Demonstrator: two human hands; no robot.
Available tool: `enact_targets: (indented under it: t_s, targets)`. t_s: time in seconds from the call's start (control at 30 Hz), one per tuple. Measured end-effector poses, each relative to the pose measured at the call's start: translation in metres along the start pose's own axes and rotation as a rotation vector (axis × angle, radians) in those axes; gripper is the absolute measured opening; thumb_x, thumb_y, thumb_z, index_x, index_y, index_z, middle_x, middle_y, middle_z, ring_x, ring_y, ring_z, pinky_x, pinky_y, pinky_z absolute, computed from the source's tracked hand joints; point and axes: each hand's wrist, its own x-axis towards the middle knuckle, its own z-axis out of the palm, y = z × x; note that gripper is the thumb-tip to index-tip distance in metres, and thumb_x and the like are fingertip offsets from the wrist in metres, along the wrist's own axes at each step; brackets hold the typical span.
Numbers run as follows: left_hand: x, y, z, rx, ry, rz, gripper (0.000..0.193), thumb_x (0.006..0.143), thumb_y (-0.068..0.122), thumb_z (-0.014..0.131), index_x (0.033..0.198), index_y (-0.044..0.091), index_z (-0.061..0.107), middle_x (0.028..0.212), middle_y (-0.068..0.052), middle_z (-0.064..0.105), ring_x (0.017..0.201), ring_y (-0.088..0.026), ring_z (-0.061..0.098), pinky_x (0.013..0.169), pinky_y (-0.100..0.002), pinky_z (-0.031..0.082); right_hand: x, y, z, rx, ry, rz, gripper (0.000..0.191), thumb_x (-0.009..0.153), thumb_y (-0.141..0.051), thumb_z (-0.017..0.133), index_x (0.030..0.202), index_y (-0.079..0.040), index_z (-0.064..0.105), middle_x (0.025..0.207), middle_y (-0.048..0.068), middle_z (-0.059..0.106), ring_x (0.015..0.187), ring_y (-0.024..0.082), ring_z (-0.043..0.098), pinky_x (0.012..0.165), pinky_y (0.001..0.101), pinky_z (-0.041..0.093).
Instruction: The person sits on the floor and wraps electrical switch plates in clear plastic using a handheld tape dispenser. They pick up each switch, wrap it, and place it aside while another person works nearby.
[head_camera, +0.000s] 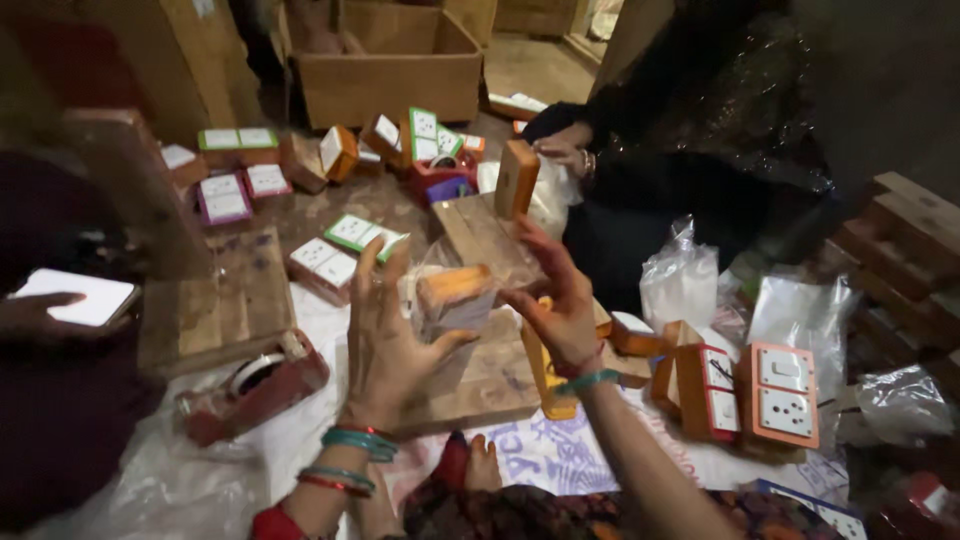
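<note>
Our left hand (385, 335) and right hand (555, 300) meet at centre frame, both closed around a wooden box (455, 295) sheathed in a clear plastic bag (440, 270); the left cups it from the side with fingers raised, the right pinches the opposite edge. To bag it well, we judge the film should be held taut and the box kept square so the plastic does not bunch at the corners.

Below the hands lies one wooden board (490, 370). At lower left sits one red tape dispenser (255, 385). At right stand two orange switch-and-socket boxes (745, 390) in full view, with smaller orange pieces beside them. Across the upper left floor we count roughly ten more boxes, blurred. One cardboard carton (390, 65) stands at top. Another person's hand (560, 150) holds one upright box.
</note>
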Motion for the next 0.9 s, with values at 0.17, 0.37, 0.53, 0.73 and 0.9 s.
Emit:
enact_targets:
  t_s: [0.17, 0.37, 0.53, 0.73, 0.9]
  targets:
    - [-0.055, -0.013, 0.052, -0.071, 0.073, -0.310, 0.115, 0.066, 0.020, 0.091, 0.157, 0.005, 0.021, 0.151, -0.030, 0.035, 0.140, -0.049, 0.037, 0.109, -0.052, 0.040, -0.056, 0.051, 0.044, 0.254, 0.091, 0.340, 0.091, 0.078, 0.007, 0.077, 0.156, -0.009, 0.034, 0.161, 0.007, 0.039, 0.147, 0.016, 0.039, 0.096, 0.0294, 0.052]
    - [-0.072, 0.002, 0.070, -0.031, 0.110, -0.244, 0.095, 0.078, 0.005, 0.077, 0.157, -0.004, 0.024, 0.155, -0.032, 0.031, 0.144, -0.049, 0.036, 0.116, -0.050, 0.038, -0.060, 0.052, 0.058, 0.416, 0.088, 0.395, 0.083, 0.086, 0.005, 0.073, 0.160, -0.005, 0.038, 0.153, 0.014, 0.052, 0.140, 0.023, 0.050, 0.106, 0.0346, 0.049]
    - [-0.062, 0.015, 0.063, -0.028, 0.126, -0.218, 0.093, 0.081, 0.009, 0.077, 0.158, -0.002, 0.027, 0.155, -0.027, 0.037, 0.142, -0.045, 0.041, 0.114, -0.048, 0.040, -0.045, 0.032, 0.056, 0.437, 0.117, 0.336, 0.081, 0.085, 0.007, 0.070, 0.158, -0.008, 0.038, 0.159, 0.008, 0.045, 0.144, 0.020, 0.046, 0.106, 0.0326, 0.050]
    - [-0.049, 0.010, 0.050, -0.017, 0.105, -0.086, 0.089, 0.081, 0.009, 0.078, 0.158, 0.003, 0.035, 0.154, -0.022, 0.042, 0.142, -0.041, 0.044, 0.116, -0.047, 0.040, -0.026, 0.024, 0.032, 0.200, -0.033, 0.248, 0.055, 0.087, 0.006, 0.070, 0.140, -0.005, 0.059, 0.161, 0.006, 0.045, 0.144, 0.017, 0.047, 0.099, 0.0290, 0.053]
    - [-0.029, -0.003, 0.038, 0.130, 0.081, 0.088, 0.071, 0.077, 0.011, 0.080, 0.142, 0.004, 0.054, 0.144, -0.014, 0.053, 0.135, -0.039, 0.047, 0.114, -0.046, 0.041, -0.012, 0.024, 0.015, 0.064, -0.145, 0.229, 0.043, 0.088, 0.004, 0.070, 0.130, -0.006, 0.069, 0.149, 0.007, 0.060, 0.129, 0.014, 0.060, 0.094, 0.0267, 0.057]
